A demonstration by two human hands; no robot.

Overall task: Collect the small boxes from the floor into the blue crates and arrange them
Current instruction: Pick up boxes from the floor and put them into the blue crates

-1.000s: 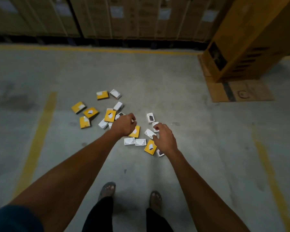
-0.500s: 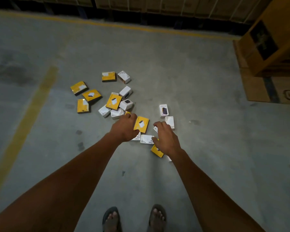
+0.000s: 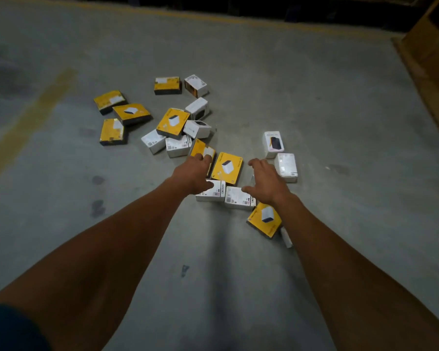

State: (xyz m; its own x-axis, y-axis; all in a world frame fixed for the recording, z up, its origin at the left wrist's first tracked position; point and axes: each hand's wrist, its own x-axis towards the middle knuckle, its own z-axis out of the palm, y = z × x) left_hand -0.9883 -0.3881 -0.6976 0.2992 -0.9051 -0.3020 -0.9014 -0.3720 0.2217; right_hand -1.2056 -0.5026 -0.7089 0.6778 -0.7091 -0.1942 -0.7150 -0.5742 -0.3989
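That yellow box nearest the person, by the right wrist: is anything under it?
The yellow box sits tilted, its far edge against a white box. A thin white box pokes out beside its right corner. Whether that reaches underneath is hidden, as is the floor below.

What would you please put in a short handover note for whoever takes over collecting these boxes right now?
Left hand: over the near boxes, fingertips on a tilted yellow box; whether it grips, unclear.
Right hand: open, spread above a white box, holding nothing.
Boxes: yellow and white ones all scattered on the concrete floor.
Blue crates: not in view.
Done: nothing collected, as far as this view shows.
Left: gather every box, crate and arrange them.
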